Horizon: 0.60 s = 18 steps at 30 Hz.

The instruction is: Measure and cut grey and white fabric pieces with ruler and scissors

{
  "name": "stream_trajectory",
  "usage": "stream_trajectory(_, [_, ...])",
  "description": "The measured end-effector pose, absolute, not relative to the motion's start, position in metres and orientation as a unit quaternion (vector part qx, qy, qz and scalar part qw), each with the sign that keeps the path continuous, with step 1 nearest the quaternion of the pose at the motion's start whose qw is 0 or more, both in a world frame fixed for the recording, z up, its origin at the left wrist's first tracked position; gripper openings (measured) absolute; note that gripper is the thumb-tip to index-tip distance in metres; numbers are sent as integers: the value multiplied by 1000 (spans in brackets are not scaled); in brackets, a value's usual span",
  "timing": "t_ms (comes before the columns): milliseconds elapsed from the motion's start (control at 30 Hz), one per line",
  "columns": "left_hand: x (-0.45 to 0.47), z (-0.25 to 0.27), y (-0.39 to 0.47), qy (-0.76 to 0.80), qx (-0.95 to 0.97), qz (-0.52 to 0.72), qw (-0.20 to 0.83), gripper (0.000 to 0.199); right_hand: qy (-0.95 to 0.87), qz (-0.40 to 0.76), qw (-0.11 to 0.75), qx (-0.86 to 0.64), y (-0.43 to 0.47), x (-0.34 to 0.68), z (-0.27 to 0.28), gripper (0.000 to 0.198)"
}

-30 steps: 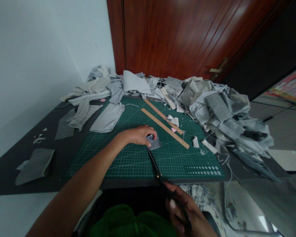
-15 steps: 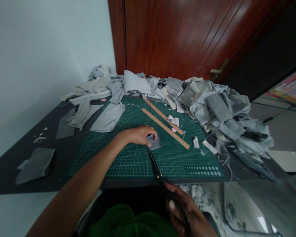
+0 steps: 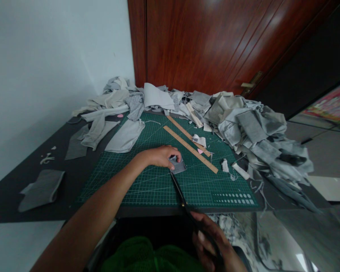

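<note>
Over the middle of the green cutting mat (image 3: 155, 189), my left hand (image 3: 164, 155) is closed on a small grey fabric piece (image 3: 180, 167), thumb and fingers pinching its left part. At the front edge, my right hand (image 3: 212, 240) is wrapped round the handles of black scissors (image 3: 179, 192). The scissors point away from me, their blades looking closed or nearly so. Their tip meets the near edge of the grey piece, just below my left thumb. Whether cloth lies between the blades is too small to tell.
Two wooden rulers (image 3: 191, 149) lie slantwise beyond my left hand. A large heap of grey fabric scraps (image 3: 251, 126) fills the right and back. Grey cloth pieces (image 3: 125, 136) lie on the left, a folded one (image 3: 44, 189) at the front left. More scraps (image 3: 231, 230) are on the floor.
The view has shifted very slightly. Both hands, the scissors and the grey fabric piece keep almost the same places; the blades look a little more closed.
</note>
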State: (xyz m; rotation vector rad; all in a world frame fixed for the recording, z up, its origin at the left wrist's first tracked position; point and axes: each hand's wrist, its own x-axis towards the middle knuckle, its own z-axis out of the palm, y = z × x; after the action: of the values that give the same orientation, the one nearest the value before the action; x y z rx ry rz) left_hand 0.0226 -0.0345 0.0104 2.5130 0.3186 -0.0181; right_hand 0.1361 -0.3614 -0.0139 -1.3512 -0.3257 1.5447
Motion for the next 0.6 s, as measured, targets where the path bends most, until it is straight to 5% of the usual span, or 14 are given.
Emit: stream_trajectory(600, [23,4,-32,112,948,6,297,28,-115,680,494,-530,-353,140,-13,74])
